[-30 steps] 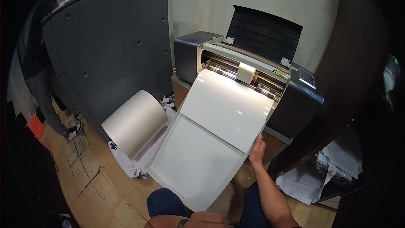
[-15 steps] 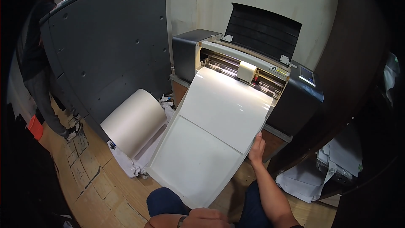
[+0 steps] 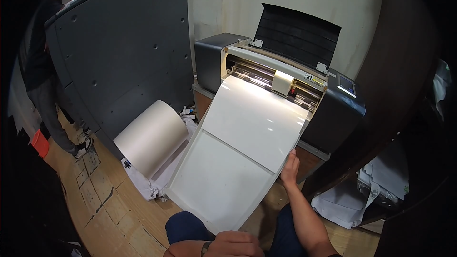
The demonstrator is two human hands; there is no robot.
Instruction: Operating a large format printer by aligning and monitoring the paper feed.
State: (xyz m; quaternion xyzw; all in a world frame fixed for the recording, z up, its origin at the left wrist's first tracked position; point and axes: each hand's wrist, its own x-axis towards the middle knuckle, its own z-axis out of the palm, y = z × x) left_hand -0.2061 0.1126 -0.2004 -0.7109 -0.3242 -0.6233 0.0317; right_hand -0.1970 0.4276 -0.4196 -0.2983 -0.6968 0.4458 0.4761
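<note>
A cutting plotter (image 3: 219,59) stands ahead with its black lid (image 3: 300,35) raised. Its pale carriage (image 3: 282,83) sits right of centre on the lit rail, above the rollers. A glossy white sheet (image 3: 252,116) comes out of the slot and lies over a white sloping tray (image 3: 226,181). My right hand (image 3: 290,167) grips the tray's right edge, fingers wrapped around it. My left hand (image 3: 233,244), with a band at the wrist, is curled closed by the tray's near end; its fingertips and whatever they may hold are hidden.
On the left, a large white roll (image 3: 151,138) rests on crumpled paper beside a tall dark grey machine (image 3: 124,52). Another person (image 3: 45,66) stands beyond that machine near a red bin (image 3: 39,143). Stacked white sheets (image 3: 340,204) lie at the right.
The carriage has slid slightly right along the rail. My left hand has risen a little. My right hand stays on the tray edge.
</note>
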